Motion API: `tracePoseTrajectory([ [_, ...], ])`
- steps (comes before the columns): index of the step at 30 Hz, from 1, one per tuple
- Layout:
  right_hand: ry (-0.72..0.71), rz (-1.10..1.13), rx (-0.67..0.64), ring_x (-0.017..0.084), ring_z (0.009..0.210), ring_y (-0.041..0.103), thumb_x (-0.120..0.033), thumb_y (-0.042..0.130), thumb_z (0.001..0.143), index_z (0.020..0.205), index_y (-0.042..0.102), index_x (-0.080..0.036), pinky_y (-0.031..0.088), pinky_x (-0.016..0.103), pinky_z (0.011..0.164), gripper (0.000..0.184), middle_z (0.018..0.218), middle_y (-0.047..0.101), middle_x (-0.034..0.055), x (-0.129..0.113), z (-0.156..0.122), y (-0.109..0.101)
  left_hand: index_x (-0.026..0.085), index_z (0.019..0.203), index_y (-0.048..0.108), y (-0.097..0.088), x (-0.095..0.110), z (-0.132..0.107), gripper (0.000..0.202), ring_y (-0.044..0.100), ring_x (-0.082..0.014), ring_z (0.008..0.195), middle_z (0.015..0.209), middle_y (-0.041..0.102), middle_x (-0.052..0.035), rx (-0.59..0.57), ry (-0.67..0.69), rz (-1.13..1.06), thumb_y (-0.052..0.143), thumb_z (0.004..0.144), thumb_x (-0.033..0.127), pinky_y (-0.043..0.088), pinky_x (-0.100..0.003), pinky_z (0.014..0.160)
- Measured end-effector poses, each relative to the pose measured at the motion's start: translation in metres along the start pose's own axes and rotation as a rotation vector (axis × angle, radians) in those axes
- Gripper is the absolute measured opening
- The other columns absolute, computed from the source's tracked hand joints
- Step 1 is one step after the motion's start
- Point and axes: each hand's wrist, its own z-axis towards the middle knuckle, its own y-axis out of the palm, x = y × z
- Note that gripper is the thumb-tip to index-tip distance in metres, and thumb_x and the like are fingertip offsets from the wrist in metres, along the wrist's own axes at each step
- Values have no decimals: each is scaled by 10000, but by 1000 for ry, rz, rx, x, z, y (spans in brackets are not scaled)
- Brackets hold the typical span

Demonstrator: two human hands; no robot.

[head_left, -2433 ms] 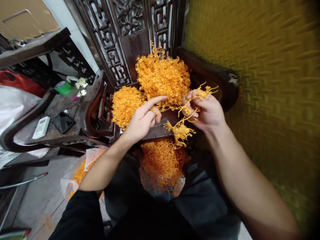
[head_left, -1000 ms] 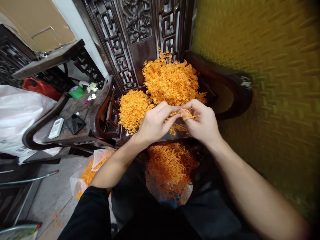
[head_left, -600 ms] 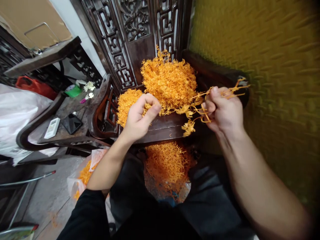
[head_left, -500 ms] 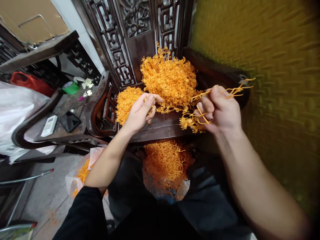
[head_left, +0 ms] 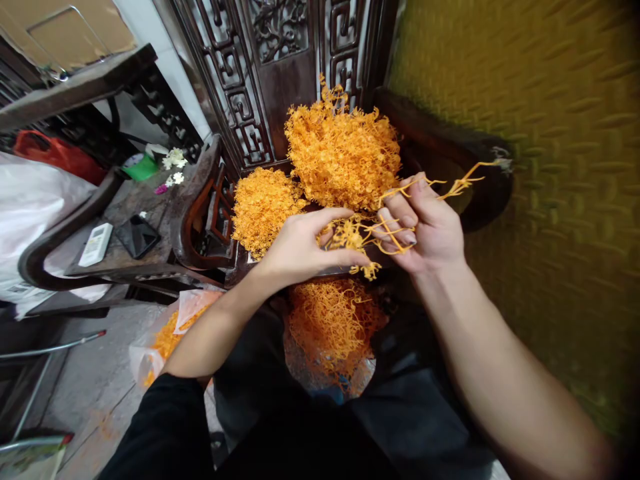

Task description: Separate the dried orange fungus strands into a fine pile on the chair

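Note:
My right hand (head_left: 429,225) is closed on a sprig of orange plastic twigs (head_left: 453,188) whose stems stick out to the right past my fingers. My left hand (head_left: 301,247) pinches the tufted end of the same sprig (head_left: 350,235) between thumb and fingers. Both hands hover over the seat of a dark carved wooden chair (head_left: 430,143). On that seat lie a large heap of orange sprigs (head_left: 343,155) and a smaller heap (head_left: 261,204) to its left. Below my hands, a bag of loose orange strands (head_left: 327,325) rests between my knees.
A yellow embossed wall (head_left: 560,160) rises close on the right. To the left stands a low wooden table (head_left: 133,200) with a remote (head_left: 96,244), a dark phone (head_left: 137,235) and small white flowers (head_left: 173,160). A plastic bag with orange bits (head_left: 165,337) lies on the floor.
My hands pulled apart with the sprig stretched between them, then came together again. My left hand now grips the sprig's tufted end beside my right hand.

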Motion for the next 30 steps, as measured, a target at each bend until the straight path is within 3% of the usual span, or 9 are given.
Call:
tracePoseTrajectory([
  [3, -25, 58, 14, 108, 385, 185, -632, 729, 852, 811, 466, -297, 178, 293, 383, 427, 551, 264, -88, -1, 1, 7, 169, 1391, 648, 11, 2, -7, 902, 708, -225, 896, 1061, 755, -111, 63, 111, 260, 656, 775, 827, 561, -344, 809],
  [7, -70, 137, 71, 83, 382, 155, -631, 787, 822, 731, 369, -259, 171, 289, 379, 567, 565, 257, -89, 1, 4, 10, 161, 1472, 597, 23, -4, -7, 965, 690, -201, 803, 991, 722, -108, 138, 174, 526, 596, 798, 852, 511, -286, 687],
  [12, -102, 109, 118, 95, 400, 169, -706, 719, 846, 716, 326, -255, 215, 307, 403, 612, 573, 232, -76, 8, 5, 12, 157, 1411, 652, 29, -14, 4, 709, 632, -155, 668, 905, 690, -80, 224, 236, 671, 545, 962, 695, 398, -294, 538],
  [15, -119, 71, 150, 124, 425, 210, -684, 696, 874, 703, 342, -267, 237, 327, 417, 574, 566, 261, -59, 15, 8, 8, 186, 1189, 747, 27, -12, 5, 441, 611, -136, 638, 824, 675, -53, 201, 264, 629, 503, 1053, 527, 383, -290, 537],
  [18, -141, 84, 220, 128, 424, 201, -684, 717, 859, 686, 339, -273, 225, 333, 415, 585, 539, 254, -61, 24, 19, -6, 192, 973, 749, 23, -6, -1, 340, 589, -125, 591, 706, 657, -28, 221, 420, 514, 500, 1071, 401, 409, -290, 548],
  [20, -154, 86, 227, 121, 410, 183, -707, 734, 832, 683, 328, -276, 206, 332, 409, 610, 517, 230, -73, 32, 30, -20, 201, 954, 735, 18, -1, -6, 270, 600, -115, 589, 702, 685, -16, 333, 505, 425, 529, 1060, 341, 440, -279, 564],
  [24, -124, 35, 206, 122, 395, 207, -693, 723, 849, 703, 323, -284, 198, 333, 411, 590, 523, 238, -82, 48, 48, -42, 211, 889, 684, 10, 3, -11, 210, 628, -96, 622, 712, 697, 6, 552, 433, 241, 557, 1049, 257, 466, -244, 574],
  [28, -157, 26, 320, 125, 408, 185, -761, 658, 847, 712, 284, -290, 224, 328, 427, 617, 526, 191, -91, 52, 58, -55, 250, 863, 664, -1, -1, -16, 303, 626, -123, 619, 683, 651, 7, 654, 446, 218, 510, 1070, 409, 473, -286, 565],
  [30, -145, 63, 332, 110, 415, 145, -752, 733, 780, 717, 306, -292, 209, 311, 424, 630, 528, 164, -104, 45, 58, -60, 272, 902, 661, -6, -4, -16, 407, 595, -132, 586, 682, 621, 1, 766, 308, 156, 414, 1080, 543, 451, -303, 536],
])
